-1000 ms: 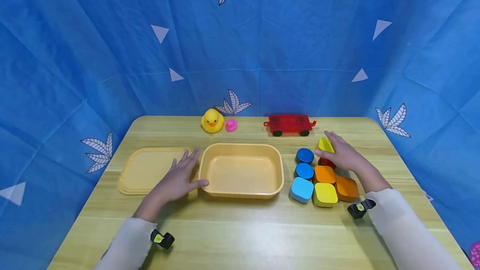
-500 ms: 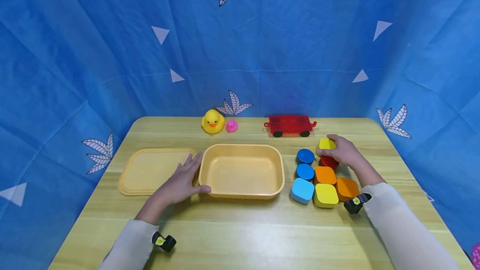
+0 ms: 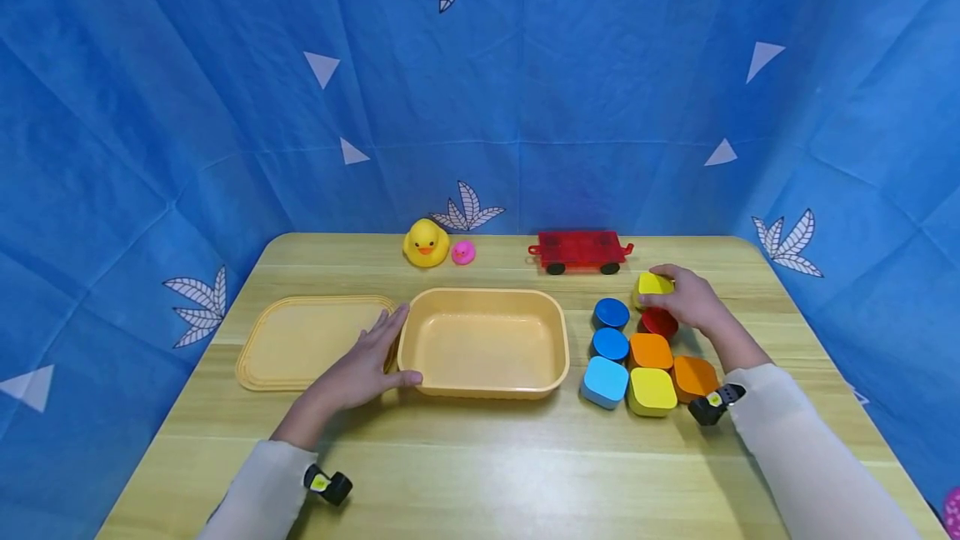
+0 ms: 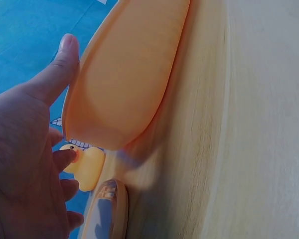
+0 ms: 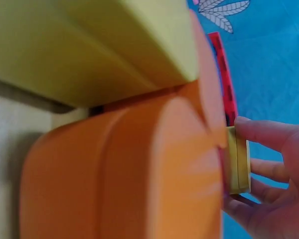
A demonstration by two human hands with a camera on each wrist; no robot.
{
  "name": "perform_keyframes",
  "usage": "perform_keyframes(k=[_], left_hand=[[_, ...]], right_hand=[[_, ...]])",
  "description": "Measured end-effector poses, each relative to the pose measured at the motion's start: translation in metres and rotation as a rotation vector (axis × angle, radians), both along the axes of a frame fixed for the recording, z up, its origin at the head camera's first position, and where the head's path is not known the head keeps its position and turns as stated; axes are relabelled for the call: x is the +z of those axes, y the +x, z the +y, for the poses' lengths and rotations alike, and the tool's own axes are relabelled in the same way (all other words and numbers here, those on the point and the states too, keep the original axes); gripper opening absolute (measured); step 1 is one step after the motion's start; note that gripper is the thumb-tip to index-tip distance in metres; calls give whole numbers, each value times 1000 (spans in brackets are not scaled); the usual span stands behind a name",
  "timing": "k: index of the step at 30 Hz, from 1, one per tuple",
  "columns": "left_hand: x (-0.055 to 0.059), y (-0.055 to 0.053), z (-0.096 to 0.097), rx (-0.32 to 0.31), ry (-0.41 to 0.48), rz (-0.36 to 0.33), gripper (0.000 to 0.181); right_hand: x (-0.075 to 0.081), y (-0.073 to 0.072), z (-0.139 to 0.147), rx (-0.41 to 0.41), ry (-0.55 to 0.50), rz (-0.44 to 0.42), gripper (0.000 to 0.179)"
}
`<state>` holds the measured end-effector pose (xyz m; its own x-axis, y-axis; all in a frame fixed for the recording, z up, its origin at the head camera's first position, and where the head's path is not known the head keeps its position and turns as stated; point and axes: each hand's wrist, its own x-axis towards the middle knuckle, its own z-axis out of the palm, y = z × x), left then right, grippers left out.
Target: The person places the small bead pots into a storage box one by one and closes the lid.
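Observation:
In the head view my left hand [image 3: 366, 367] lies along the left end of a cream-coloured plastic box [image 3: 483, 382]. Its thumb touches the rim near the front corner, and its fingers are extended along the end wall. My right hand [image 3: 688, 300] pinches a yellow block [image 3: 651, 287] at the back of the block group. In the right wrist view, thumb and fingers are on either side of that yellow block [image 5: 237, 162]. A dark red round block [image 3: 659, 322] sits just in front of it. Whether the pinched block touches the table is hidden.
Nearby stand two blue round blocks [image 3: 610, 345], a light blue block [image 3: 603, 380], another yellow block [image 3: 651, 390] and two orange blocks [image 3: 694, 377]. A cream lid [image 3: 311, 340] lies left. Behind are a yellow duck [image 3: 426, 243], a pink duck [image 3: 463, 252] and a red wagon [image 3: 579, 248].
The right hand has gone from spread fingers at the yellow block to pinching it. That block has shifted slightly back from the red one. The left hand stays nearly still.

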<state>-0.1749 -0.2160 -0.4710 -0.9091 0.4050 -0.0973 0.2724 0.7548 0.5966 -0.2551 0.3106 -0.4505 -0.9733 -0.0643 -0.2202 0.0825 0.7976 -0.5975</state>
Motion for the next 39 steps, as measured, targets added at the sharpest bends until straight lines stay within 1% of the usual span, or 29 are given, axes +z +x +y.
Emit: perform_keyframes(k=[6,10,16,22,27,30,34,39], left_hand=[[0,0,1,-24,12,-1,112],[0,0,1,-31,17,-9,114],[0,0,2,-29,33,-32,120],[0,-1,3,-19,40,-54,122],[-1,-2,3,-9,37,-68,122],[-1,-2,2,-10,29,-65,122],[-2,-2,2,-9,26,-64,122],[-2,-1,2,-7,28,-66,122]], right_hand=[[13,1,-7,53,-22,54,74],[25,3,-18,80,-21,92,73],[44,11,-40,131,-34,153,71],[57,17,-69,165,-53,203,65],[59,20,-97,208,-88,247,64],[59,21,-114,233,-112,271,63],[59,23,-135,256,-145,279,64],[56,27,-164,287,-171,270,64]])
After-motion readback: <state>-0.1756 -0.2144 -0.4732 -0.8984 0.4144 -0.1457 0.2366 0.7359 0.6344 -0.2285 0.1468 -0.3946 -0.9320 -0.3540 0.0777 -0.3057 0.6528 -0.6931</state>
